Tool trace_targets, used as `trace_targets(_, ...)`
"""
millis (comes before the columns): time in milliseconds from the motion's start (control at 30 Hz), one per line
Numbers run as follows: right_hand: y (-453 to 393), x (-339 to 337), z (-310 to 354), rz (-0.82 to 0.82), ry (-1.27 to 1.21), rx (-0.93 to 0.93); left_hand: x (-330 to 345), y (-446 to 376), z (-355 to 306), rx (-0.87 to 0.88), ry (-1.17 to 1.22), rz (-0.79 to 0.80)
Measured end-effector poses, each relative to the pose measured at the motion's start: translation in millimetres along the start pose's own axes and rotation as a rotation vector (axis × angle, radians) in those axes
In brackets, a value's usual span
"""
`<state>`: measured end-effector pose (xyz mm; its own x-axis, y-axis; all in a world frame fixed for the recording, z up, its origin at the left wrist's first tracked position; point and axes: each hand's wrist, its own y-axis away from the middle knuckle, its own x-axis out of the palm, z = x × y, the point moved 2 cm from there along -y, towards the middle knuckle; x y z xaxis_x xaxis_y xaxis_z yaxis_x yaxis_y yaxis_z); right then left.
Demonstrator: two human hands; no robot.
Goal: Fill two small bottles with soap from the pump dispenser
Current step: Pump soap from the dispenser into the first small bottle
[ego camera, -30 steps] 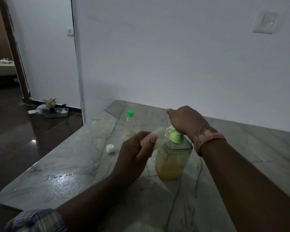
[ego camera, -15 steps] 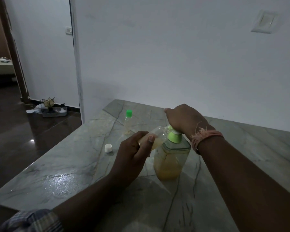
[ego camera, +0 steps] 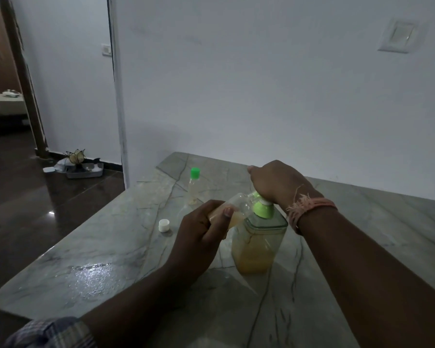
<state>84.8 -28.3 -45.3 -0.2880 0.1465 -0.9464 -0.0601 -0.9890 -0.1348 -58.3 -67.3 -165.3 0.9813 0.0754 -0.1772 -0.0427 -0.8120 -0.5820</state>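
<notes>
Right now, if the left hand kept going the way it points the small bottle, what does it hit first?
The left hand tilts the small bottle up-right, mouth at the pump dispenser spout. Straight on, it likely meets the green pump head first; the right hand sits above. Depth is uncertain.

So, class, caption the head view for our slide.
Left hand holds a small bottle at the pump dispenser while right hand presses.

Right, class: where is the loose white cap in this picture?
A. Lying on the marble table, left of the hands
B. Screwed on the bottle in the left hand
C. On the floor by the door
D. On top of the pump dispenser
A: the white cap lies alone on the marble table, left of the left hand that holds the small bottle.
</notes>
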Motion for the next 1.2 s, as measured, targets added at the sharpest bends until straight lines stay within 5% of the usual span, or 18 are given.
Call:
trace_targets(433,-9.5,1.0,-2.4,0.007,0.188,-0.084,1.2,-2.9,-0.5,-0.007,-0.012,-0.008)
trace_targets(667,0.5,-10.9,6.0,0.074,0.124,-0.043,0.2,-0.7,-4.7,-0.002,0.004,0.001)
trace_targets(800,-1.9,-12.1,3.1,-0.053,0.017,0.011,-0.5,-0.4,-7.1,-0.002,0.028,0.013)
trace_targets(1200,-0.2,-10.2,6.7,0.069,0.040,-0.067,-1.8,0.3,-14.7,0.018,-0.024,0.013)
